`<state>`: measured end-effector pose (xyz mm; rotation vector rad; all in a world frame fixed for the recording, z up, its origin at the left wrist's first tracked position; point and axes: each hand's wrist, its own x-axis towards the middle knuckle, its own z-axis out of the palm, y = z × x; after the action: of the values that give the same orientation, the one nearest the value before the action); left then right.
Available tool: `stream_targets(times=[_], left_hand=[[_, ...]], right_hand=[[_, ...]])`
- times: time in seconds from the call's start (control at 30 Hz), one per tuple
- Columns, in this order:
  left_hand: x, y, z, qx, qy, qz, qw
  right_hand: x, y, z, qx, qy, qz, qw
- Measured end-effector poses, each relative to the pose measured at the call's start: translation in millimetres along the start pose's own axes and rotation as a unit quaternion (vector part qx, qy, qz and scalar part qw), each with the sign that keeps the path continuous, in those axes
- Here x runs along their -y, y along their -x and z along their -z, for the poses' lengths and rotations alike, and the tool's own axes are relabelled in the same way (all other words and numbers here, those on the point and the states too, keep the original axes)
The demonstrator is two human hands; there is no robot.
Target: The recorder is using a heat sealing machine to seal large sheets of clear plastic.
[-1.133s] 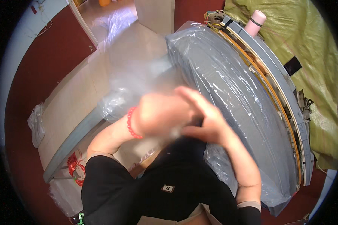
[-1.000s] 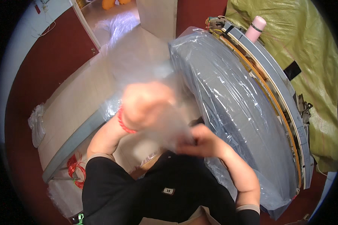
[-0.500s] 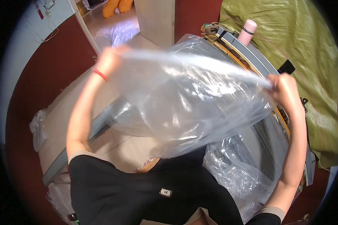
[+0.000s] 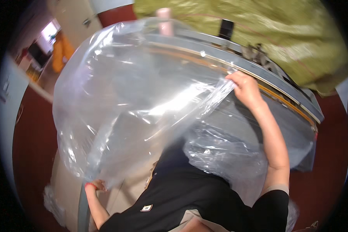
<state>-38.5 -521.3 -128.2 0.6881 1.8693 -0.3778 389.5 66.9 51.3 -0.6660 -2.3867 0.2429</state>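
Head view: while the left hand [image 4: 98,185] is low and the right hand [image 4: 237,80] is up by the beam, clear plastic film [image 4: 158,104] spreads between them, ballooned and glossy.
Film position: ahead and left of the torso, over part of the grey beam [image 4: 216,52]; you see the beam and its orange strip [image 4: 286,101] through it.
Right fingers: pinched on a gathered film edge; folds run down-left from the grip.
Left fingers: curled, blurred, at the film's lower corner beside a grey bar [image 4: 83,205]; can't tell if gripping film or just touching. Red bracelet [image 4: 91,185] on the wrist.
Second film pile: crumpled film [image 4: 220,150], right of torso, below the right hand.
Pink bottle: pink bottle [image 4: 164,25] at the film's top edge, lower part looks veiled; contact unclear.
Behind beam: yellow-green sheet [image 4: 282,38], dark flat object [image 4: 226,29] near the beam.
Step in hand: looks like spreading the film wide, edge stretched between hands; my read.
Next move needs: likely a sure left grip first, then even tension, with film kept off the bottle and beam fittings.
Risk: probably snagging there, or the loose belly folding back on itself.
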Motion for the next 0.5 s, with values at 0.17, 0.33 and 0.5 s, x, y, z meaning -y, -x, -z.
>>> stream_targets(times=[0.17, 0.33, 0.5], left_hand=[[-142, 44, 94, -0.43, -0.113, -0.164, 0.881], [-424, 143, 161, -0.463, -0.029, -0.532, 0.709], [-611, 126, 148, -0.388, -0.18, -0.735, 0.527]], right_hand=[[-5, 55, 28, -0.071, -0.011, 0.017, 0.997], [0, 98, 44, -0.131, -0.006, 0.009, 0.991], [15, 126, 62, -0.157, -0.06, 0.033, 0.985]])
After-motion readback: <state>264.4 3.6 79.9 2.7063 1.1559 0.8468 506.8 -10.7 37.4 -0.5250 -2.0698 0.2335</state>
